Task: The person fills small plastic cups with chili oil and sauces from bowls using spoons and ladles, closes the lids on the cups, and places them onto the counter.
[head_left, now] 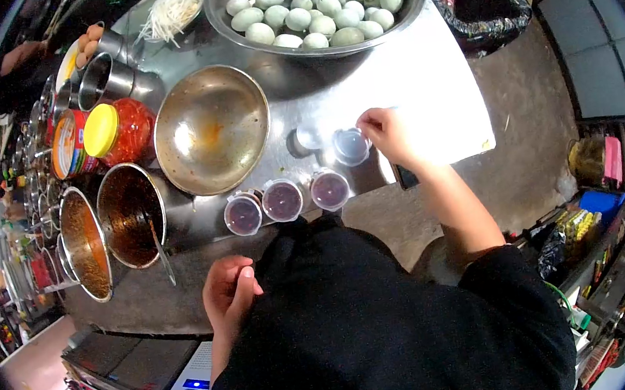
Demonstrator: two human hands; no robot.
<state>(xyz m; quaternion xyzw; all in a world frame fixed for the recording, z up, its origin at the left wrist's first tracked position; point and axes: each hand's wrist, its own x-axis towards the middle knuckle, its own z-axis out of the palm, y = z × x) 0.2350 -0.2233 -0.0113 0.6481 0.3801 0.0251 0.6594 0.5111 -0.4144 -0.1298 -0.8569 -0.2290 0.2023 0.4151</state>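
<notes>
My right hand (391, 137) is at the edge of a small clear lidded cup or lid (351, 147) on the metal table, its fingers pinched on the rim. Left of it lies another small translucent round piece (309, 137). Three small lidded cups with dark purplish contents, a left one (243, 214), a middle one (282, 200) and a right one (330, 190), stand along the near table edge. My left hand (231, 290) hangs below that edge with its fingers curled together; whether anything is between them is too small to tell.
A large bowl of pale eggs (415, 10) stands at the back. An empty-looking metal bowl (212, 129), a yellow-lidded jar (126, 130) and a pot of dark sauce (131, 216) with a spoon are on the left. A dark phone-like object (407, 176) lies under my right forearm.
</notes>
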